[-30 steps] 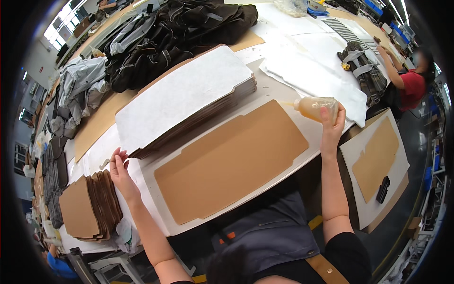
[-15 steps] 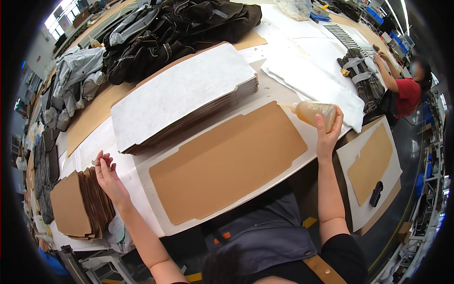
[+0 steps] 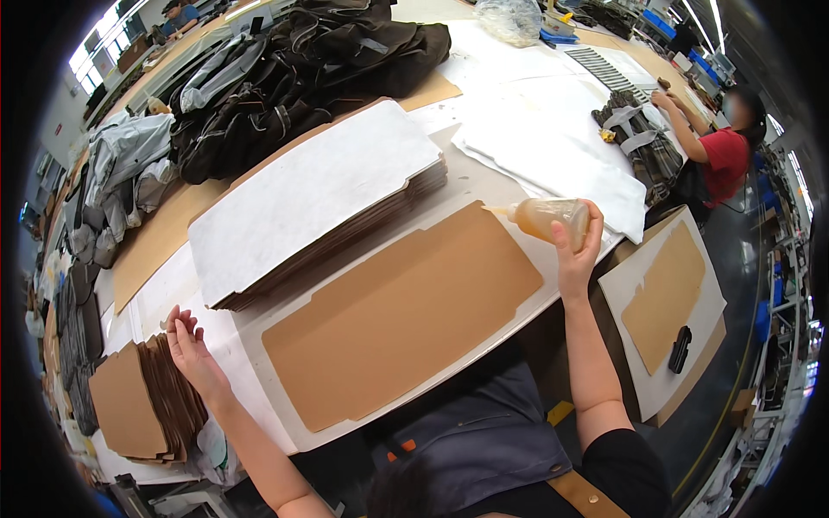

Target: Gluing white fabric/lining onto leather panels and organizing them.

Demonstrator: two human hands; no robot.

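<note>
1. I see the right hand (image 3: 580, 250) with its fingers wrapped around a squeeze bottle (image 3: 546, 217) of amber liquid, the thumb on the near side. The bottle is tilted, its nozzle pointing to the left.
2. The nozzle tip is at the far right corner of a brown cardboard panel (image 3: 401, 315); I cannot tell if they touch. This panel lies flat on a pale board (image 3: 252, 345) at the near edge of the bench (image 3: 509, 73).
3. The left hand (image 3: 194, 354) is loosely spread, with half-curled fingers, beside a stack of small brown cardboard pieces (image 3: 129, 401). Whether it touches them, I cannot tell.
4. Just behind the panel stands a thick stack of panels with a white top (image 3: 319, 194), which blocks part of my view toward a heap of dark fabric (image 3: 302, 86).
5. Grey fabric pieces (image 3: 134, 155) lie at the far left; white sheets (image 3: 553, 164) and a tied plaid bundle (image 3: 643, 147) lie beyond the bottle.
6. At the right, a white side board (image 3: 710, 300) carries a tan sheet (image 3: 665, 285) and a black tool (image 3: 680, 349). Farther, a co-worker in a red shirt (image 3: 727, 160) is at the bench.
</note>
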